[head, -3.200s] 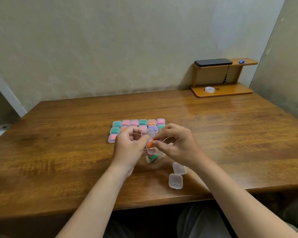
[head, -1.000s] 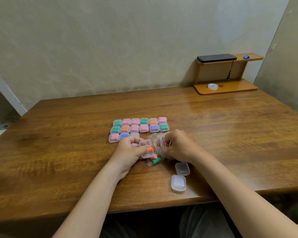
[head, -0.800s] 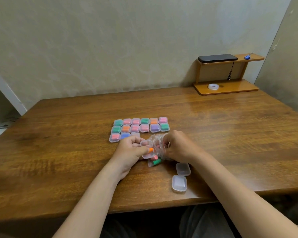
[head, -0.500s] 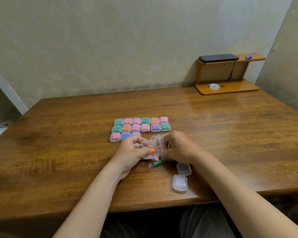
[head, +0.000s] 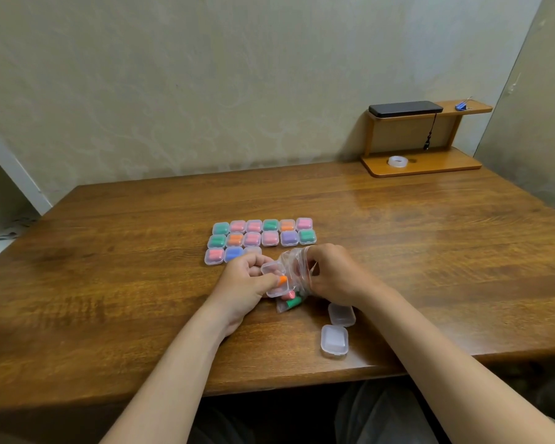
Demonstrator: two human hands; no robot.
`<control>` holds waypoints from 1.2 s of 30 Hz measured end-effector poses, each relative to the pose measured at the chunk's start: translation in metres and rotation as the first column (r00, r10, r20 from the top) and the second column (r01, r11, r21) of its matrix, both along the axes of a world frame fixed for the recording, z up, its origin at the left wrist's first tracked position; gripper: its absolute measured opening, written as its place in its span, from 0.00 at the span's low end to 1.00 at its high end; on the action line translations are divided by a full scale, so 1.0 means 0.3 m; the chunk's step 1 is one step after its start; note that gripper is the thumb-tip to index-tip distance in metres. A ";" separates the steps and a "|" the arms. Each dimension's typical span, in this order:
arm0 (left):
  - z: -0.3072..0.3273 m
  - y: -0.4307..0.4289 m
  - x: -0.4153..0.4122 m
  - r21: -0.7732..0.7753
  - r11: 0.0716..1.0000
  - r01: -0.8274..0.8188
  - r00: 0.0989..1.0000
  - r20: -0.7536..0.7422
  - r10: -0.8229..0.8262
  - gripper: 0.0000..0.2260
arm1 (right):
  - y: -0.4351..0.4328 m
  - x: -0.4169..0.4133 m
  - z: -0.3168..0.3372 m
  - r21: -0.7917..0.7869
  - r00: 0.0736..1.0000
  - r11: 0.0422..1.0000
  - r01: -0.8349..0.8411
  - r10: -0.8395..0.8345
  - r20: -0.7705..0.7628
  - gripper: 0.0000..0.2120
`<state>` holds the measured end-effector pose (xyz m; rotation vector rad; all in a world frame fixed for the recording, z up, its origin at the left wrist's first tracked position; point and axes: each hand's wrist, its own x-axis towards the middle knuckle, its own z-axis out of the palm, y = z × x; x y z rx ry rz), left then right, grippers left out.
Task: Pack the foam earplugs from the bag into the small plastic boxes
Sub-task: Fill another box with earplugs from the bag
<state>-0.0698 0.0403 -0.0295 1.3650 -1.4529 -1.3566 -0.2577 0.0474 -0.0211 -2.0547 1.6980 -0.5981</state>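
Right hand (head: 337, 277) now half-hidden in bag (head: 296, 268)

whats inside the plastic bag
A green earplug and a pink earplug show at the bag's lower end. The right hand grips the bunched upper part, hiding anything more there.

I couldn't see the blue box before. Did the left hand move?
Yes. The left hand drew back from the filled boxes, toward the near table edge, uncovering the blue box.
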 end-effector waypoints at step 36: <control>-0.011 -0.004 0.004 -0.012 0.999 -0.034 0.998 0.046 0.034 0.07 | 0.039 -0.170 -0.015 -0.071 0.918 0.995 -0.073 0.095 0.385 0.07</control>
